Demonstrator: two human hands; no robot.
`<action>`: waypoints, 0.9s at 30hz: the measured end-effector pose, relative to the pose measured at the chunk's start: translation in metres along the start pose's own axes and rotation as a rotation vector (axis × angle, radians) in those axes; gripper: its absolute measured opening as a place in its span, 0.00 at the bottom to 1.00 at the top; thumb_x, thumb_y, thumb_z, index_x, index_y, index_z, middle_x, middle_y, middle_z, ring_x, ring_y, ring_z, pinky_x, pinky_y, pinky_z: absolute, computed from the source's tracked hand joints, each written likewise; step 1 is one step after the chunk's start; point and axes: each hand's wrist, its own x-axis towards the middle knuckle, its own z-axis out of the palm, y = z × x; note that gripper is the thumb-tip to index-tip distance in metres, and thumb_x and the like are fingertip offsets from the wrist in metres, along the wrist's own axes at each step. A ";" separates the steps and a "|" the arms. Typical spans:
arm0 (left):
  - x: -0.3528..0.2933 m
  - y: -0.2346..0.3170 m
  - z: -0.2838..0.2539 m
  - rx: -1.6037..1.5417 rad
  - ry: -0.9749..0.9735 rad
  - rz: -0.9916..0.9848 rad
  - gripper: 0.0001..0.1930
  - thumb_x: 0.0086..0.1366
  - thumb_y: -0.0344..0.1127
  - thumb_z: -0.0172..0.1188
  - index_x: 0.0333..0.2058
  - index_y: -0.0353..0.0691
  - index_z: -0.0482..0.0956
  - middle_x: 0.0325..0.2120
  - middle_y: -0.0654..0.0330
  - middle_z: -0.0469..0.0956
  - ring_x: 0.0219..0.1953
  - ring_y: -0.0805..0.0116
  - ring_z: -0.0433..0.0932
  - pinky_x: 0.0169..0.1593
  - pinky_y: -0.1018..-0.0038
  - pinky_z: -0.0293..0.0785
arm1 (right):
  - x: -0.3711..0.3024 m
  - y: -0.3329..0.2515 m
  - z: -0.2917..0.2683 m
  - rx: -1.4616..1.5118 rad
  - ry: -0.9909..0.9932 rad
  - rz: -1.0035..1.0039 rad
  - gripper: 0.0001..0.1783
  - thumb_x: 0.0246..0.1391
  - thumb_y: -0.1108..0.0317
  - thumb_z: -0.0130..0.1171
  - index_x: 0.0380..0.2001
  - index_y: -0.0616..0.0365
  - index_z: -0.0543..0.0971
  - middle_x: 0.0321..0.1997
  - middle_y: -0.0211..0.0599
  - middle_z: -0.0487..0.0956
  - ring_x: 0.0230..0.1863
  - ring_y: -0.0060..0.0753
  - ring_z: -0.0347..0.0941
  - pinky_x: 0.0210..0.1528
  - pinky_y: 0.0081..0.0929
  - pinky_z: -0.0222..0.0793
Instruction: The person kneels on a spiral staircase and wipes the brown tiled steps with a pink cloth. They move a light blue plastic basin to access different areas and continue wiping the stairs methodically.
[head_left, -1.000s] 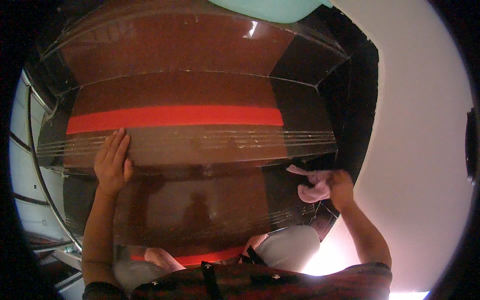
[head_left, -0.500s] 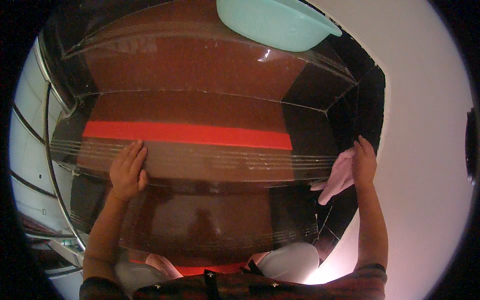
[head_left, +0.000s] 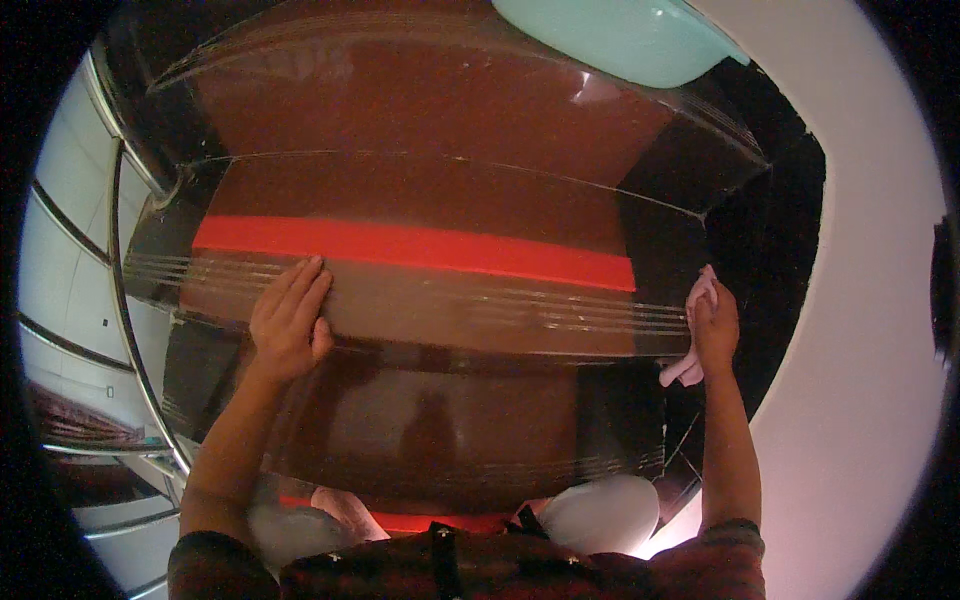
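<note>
Shifted since 1.0 s ago: pink cloth (head_left: 703, 291), farther, to the brown step's (head_left: 420, 306) right end. Left hand (head_left: 290, 318): empty, flat on that step, fingers together, presumably bracing the lean. Teal basin (head_left: 630, 40), far right, apparently parked clear of both hands. Right hand (head_left: 718, 328): grasps the bunched cloth, probably for firm hold.

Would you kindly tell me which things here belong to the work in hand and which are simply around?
Seemingly part of the work:
pink cloth, in the right hand
brown step, apparently under the left hand

Seemingly just around:
mint-green basin, at the top of the view
red strip, on that step
metal railing, at left
white wall, at right
</note>
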 end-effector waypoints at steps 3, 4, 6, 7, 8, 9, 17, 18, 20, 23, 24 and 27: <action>0.000 0.001 0.002 0.014 0.020 -0.008 0.20 0.52 0.32 0.52 0.44 0.34 0.79 0.50 0.50 0.77 0.50 0.52 0.77 0.54 0.60 0.72 | -0.011 -0.035 0.011 0.068 -0.059 -0.010 0.23 0.53 0.66 0.53 0.51 0.65 0.73 0.54 0.52 0.73 0.54 0.54 0.70 0.57 0.41 0.65; 0.000 0.000 0.003 0.015 0.025 -0.003 0.20 0.51 0.32 0.52 0.44 0.34 0.79 0.49 0.50 0.77 0.50 0.52 0.77 0.54 0.60 0.72 | -0.016 -0.053 0.017 -0.004 -0.051 -0.132 0.23 0.52 0.66 0.53 0.50 0.66 0.74 0.54 0.53 0.73 0.54 0.55 0.70 0.57 0.42 0.64; 0.001 0.000 0.004 -0.007 0.039 -0.012 0.21 0.49 0.31 0.52 0.44 0.34 0.79 0.49 0.50 0.77 0.50 0.52 0.77 0.54 0.61 0.73 | -0.026 -0.099 0.037 -0.012 -0.099 -0.250 0.25 0.50 0.66 0.53 0.52 0.64 0.73 0.56 0.53 0.72 0.57 0.57 0.67 0.61 0.45 0.60; 0.001 0.000 0.004 -0.004 0.045 -0.004 0.21 0.49 0.31 0.52 0.44 0.34 0.79 0.49 0.50 0.77 0.49 0.52 0.77 0.54 0.61 0.73 | -0.031 -0.123 0.046 0.100 -0.134 -0.259 0.25 0.50 0.67 0.52 0.53 0.64 0.72 0.57 0.53 0.72 0.58 0.56 0.66 0.62 0.44 0.59; 0.001 0.000 0.004 -0.008 0.048 -0.002 0.21 0.48 0.31 0.52 0.44 0.34 0.79 0.49 0.50 0.77 0.49 0.52 0.77 0.54 0.61 0.73 | -0.037 -0.150 0.056 0.076 -0.130 -0.288 0.25 0.51 0.67 0.52 0.53 0.64 0.72 0.57 0.53 0.71 0.59 0.56 0.66 0.63 0.43 0.58; 0.001 0.000 0.004 -0.019 0.045 -0.014 0.22 0.48 0.31 0.52 0.44 0.33 0.79 0.49 0.50 0.77 0.49 0.52 0.77 0.54 0.61 0.73 | -0.042 -0.177 0.065 0.052 -0.088 -0.358 0.25 0.50 0.68 0.51 0.54 0.64 0.71 0.57 0.54 0.71 0.59 0.55 0.65 0.63 0.42 0.58; -0.007 -0.007 0.007 0.012 0.072 0.037 0.17 0.51 0.31 0.56 0.41 0.31 0.78 0.46 0.46 0.77 0.47 0.48 0.77 0.51 0.60 0.74 | -0.089 -0.385 0.113 0.437 -0.366 -0.573 0.25 0.52 0.63 0.53 0.53 0.64 0.71 0.56 0.51 0.71 0.58 0.53 0.64 0.61 0.43 0.58; -0.009 -0.008 0.007 0.031 0.102 0.067 0.17 0.51 0.31 0.56 0.40 0.31 0.78 0.45 0.45 0.77 0.47 0.47 0.77 0.51 0.60 0.74 | -0.094 -0.398 0.114 0.437 -0.308 -0.587 0.25 0.52 0.63 0.53 0.53 0.64 0.71 0.55 0.50 0.71 0.57 0.53 0.65 0.61 0.43 0.59; -0.011 -0.013 0.005 0.030 0.086 0.012 0.16 0.52 0.30 0.57 0.41 0.31 0.77 0.45 0.44 0.77 0.48 0.47 0.77 0.52 0.59 0.73 | -0.100 -0.414 0.113 0.390 -0.293 -0.587 0.25 0.52 0.63 0.53 0.52 0.65 0.71 0.53 0.49 0.72 0.56 0.52 0.65 0.60 0.42 0.60; -0.013 -0.011 0.002 0.014 0.037 0.014 0.18 0.52 0.29 0.57 0.43 0.31 0.77 0.47 0.46 0.77 0.49 0.48 0.76 0.52 0.59 0.73 | -0.094 -0.392 0.104 0.521 -0.339 -0.633 0.24 0.55 0.62 0.53 0.53 0.63 0.71 0.55 0.50 0.72 0.58 0.51 0.66 0.59 0.44 0.61; -0.013 -0.010 0.001 0.006 0.034 0.023 0.19 0.51 0.29 0.57 0.43 0.31 0.77 0.48 0.46 0.76 0.49 0.48 0.76 0.52 0.59 0.73 | -0.091 -0.379 0.100 0.561 -0.355 -0.652 0.24 0.55 0.62 0.53 0.53 0.62 0.71 0.55 0.51 0.72 0.58 0.51 0.66 0.59 0.45 0.61; -0.010 -0.007 -0.002 -0.011 0.028 0.015 0.21 0.50 0.29 0.57 0.45 0.32 0.77 0.50 0.49 0.76 0.50 0.50 0.76 0.53 0.61 0.72 | -0.073 -0.313 0.081 0.398 -0.402 -0.663 0.24 0.55 0.62 0.54 0.53 0.63 0.71 0.56 0.53 0.72 0.58 0.55 0.67 0.61 0.44 0.61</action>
